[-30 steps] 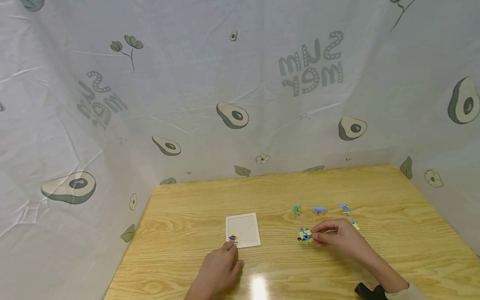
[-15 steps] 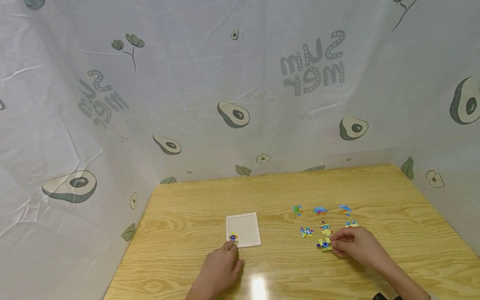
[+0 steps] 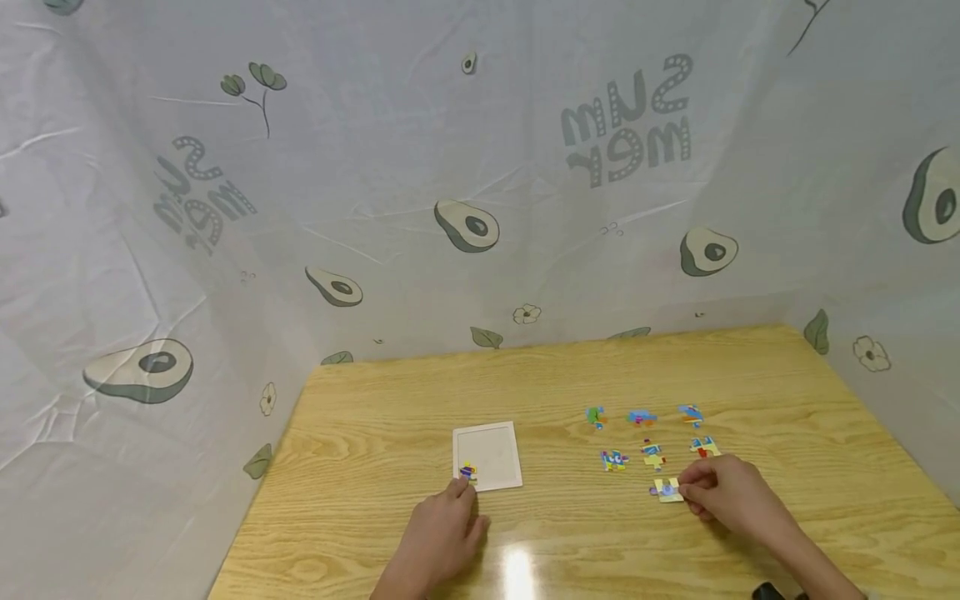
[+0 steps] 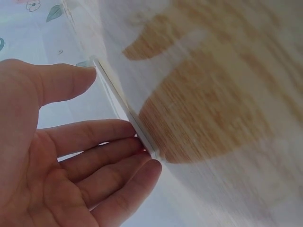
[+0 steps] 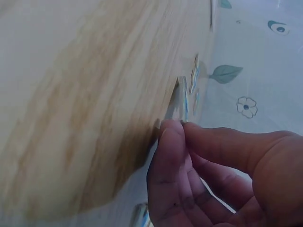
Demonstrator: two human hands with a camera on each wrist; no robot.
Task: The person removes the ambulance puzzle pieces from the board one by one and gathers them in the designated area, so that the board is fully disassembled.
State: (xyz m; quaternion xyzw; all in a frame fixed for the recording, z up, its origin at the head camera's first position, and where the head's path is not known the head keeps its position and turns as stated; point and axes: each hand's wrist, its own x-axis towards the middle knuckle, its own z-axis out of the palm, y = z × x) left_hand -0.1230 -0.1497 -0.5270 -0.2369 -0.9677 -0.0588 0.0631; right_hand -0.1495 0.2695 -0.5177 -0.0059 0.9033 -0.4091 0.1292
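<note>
My right hand pinches a yellow and blue jigsaw piece between thumb and forefinger. In the right wrist view the pinched piece is seen nearly edge-on, tilted a little off the table. My left hand has its fingertips at the near left edge of a white square puzzle frame. From the left wrist view, these fingers are fairly straight and touch the frame's rim. One yellow and purple piece lies in the frame's near left corner.
Loose pieces lie in two rows at the right: a green one, a blue one, an orange-blue one, then a blue one with eyes, a yellow-blue one and a red-yellow one. A patterned curtain surrounds the wooden table.
My right hand has moved right and toward me with the pinched piece, away from the piece with eyes, uncovering other pieces. My left hand and the frame stay in place.
</note>
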